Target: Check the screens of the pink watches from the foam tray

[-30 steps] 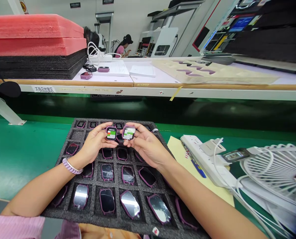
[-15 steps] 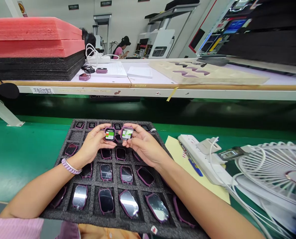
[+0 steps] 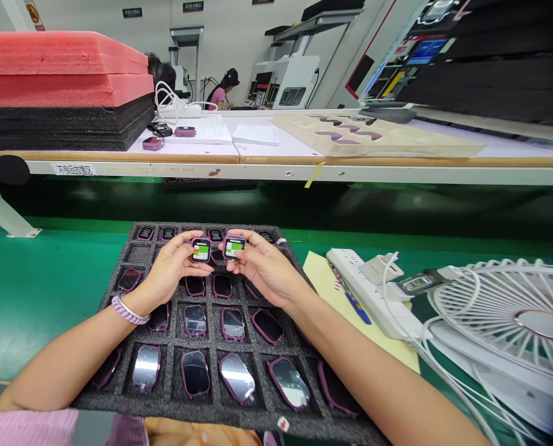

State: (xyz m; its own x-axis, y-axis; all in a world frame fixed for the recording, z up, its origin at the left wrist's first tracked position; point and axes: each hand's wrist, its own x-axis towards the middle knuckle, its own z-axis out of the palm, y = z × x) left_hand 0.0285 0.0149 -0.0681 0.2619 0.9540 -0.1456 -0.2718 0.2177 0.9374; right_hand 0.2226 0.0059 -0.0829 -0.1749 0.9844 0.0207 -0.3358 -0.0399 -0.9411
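Between the thumb and fingers of my left hand (image 3: 176,263) is a purple-framed smartwatch body (image 3: 201,250) without a strap, its lit screen showing green, white and red blocks. My right hand (image 3: 262,266) grips a second smartwatch body (image 3: 233,248), also lit green and white, with the thumb at its lower right corner. Both are held side by side above a dark foam tray (image 3: 172,359). Many purple-framed watch bodies lie in its pockets, such as a dark-screened one (image 3: 195,374). Those in the far row show lit text. My hands and forearms hide some pockets.
A white power strip (image 3: 374,294), a yellow sheet (image 3: 318,279), a blue pen (image 3: 358,308) and a white fan (image 3: 513,316) are at right. The shelf ahead bears red foam blocks (image 3: 48,56) and a beige tray (image 3: 425,139). A person (image 3: 221,93) sits beyond.
The view has shifted slightly, so most things sit a little further left. My right thumb has moved onto the lower edge of its watch's screen. Both watches stay held.
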